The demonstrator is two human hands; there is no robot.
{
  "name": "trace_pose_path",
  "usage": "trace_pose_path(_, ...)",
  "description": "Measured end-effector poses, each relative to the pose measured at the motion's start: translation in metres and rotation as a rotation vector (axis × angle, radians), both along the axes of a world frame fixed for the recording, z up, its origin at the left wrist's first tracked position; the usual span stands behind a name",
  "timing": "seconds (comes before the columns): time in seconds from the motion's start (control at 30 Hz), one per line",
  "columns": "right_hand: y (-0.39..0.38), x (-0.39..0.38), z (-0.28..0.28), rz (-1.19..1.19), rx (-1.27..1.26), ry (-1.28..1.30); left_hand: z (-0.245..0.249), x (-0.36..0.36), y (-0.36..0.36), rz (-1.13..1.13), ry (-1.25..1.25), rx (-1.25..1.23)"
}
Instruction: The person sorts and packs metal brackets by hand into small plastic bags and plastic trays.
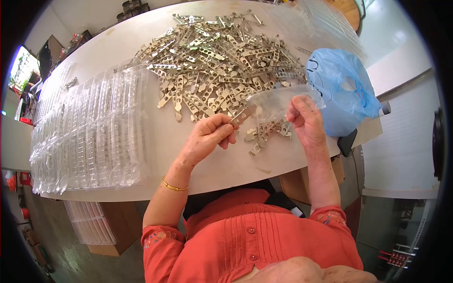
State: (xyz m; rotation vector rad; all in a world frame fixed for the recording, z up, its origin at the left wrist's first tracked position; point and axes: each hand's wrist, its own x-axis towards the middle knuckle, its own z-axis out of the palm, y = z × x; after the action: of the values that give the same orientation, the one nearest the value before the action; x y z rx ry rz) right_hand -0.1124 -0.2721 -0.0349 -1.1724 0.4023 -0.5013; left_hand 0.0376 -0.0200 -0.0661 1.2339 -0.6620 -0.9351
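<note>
My left hand (210,134) pinches a flat metal strip with holes (244,115) between thumb and fingers. The strip's far end overlaps a clear plastic bag (276,101) in this view. My right hand (306,120) is closed on the bag's right side, thumb and fingers pressed together. Below the bag lies a small group of metal pieces (264,132). Beyond both hands spreads a large heap of similar perforated metal strips (217,61).
Clear plastic trays (89,127) filled with parts cover the table's left side. A blue plastic bag (337,87) stands at the right, beside a black object (347,142) at the edge. Clear plastic sheeting (311,23) lies at the back right. A cardboard box (120,226) sits below.
</note>
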Motion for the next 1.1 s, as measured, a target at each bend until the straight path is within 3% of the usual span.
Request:
trace_pose_path(0.33,0.021,0.007,0.006,0.143,-0.204,0.139,0.008,-0.004,0.000,-0.044,-0.043,0.033)
trace_pose_path(0.43,0.029,0.011,0.001,0.267,-0.199,0.118,0.007,-0.005,-0.002,-0.059,-0.043,0.040)
trace_pose_path(0.77,0.059,0.016,-0.001,0.275,-0.142,0.152,0.001,-0.005,-0.004,-0.060,-0.021,0.017)
trace_pose_path(0.87,0.062,0.016,-0.004,0.322,-0.231,0.200,0.002,-0.007,-0.005,-0.082,-0.039,0.045)
trace_pose_path(1.1,0.071,0.020,0.000,0.434,-0.152,0.280,-0.009,-0.009,-0.006,-0.112,-0.070,0.023)
